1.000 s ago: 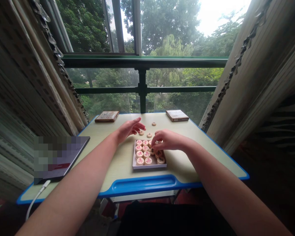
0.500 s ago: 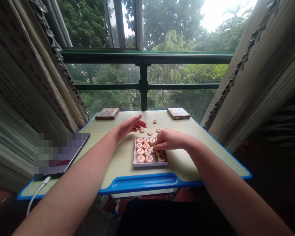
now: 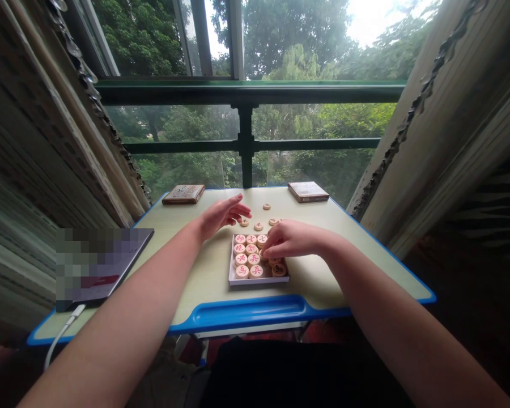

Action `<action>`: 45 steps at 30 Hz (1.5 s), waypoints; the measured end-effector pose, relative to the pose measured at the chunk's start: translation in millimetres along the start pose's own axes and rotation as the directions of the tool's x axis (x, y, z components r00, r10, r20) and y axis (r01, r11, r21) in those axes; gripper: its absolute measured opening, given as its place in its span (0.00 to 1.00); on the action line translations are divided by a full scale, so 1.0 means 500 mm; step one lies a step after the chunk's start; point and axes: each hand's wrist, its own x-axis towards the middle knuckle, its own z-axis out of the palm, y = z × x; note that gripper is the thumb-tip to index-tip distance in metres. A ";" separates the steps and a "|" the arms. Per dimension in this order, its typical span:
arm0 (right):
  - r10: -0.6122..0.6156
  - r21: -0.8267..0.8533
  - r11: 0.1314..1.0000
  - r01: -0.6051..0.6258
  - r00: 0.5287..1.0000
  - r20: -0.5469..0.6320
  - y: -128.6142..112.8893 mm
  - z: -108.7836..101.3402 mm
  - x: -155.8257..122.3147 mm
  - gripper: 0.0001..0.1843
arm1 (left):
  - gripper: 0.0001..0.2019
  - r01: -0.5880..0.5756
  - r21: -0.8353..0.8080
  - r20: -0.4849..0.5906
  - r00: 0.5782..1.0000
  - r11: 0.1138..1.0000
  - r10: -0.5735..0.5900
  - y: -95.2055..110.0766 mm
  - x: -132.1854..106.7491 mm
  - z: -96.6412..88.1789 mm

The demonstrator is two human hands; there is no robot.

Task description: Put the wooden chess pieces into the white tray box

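Observation:
A shallow white box in the middle of the table holds several round wooden chess pieces with red and dark characters. My right hand lies over the box's right half, its fingers curled down onto the pieces there; what they pinch is hidden. My left hand hovers just beyond the box's far left corner with fingers stretched out, its fingertips beside a loose piece. Three more loose pieces lie on the table behind the box.
The small table has a blue rim with a groove at the near edge. Two flat brown boxes sit at its far corners. A dark tablet with a white cable lies at the left. A window railing stands behind.
My right hand has shifted slightly toward the near right side of the box. My left hand stays stretched near the loose pieces. The camera tilted a little.

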 end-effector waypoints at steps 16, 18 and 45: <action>0.035 0.015 0.999 -0.035 0.999 -0.009 0.003 0.001 0.005 0.14 | 0.27 -0.005 0.005 0.004 1.000 1.000 0.005 0.002 -0.001 0.002; 0.033 0.023 0.999 -0.032 0.999 -0.013 0.004 0.001 0.006 0.15 | 0.27 -0.007 0.006 0.003 1.000 1.000 0.007 0.001 -0.001 0.002; 0.091 0.200 0.979 -0.048 0.973 -0.211 0.039 -0.008 0.016 0.18 | 0.11 -0.112 0.391 -0.182 0.964 0.914 0.196 -0.016 0.013 0.000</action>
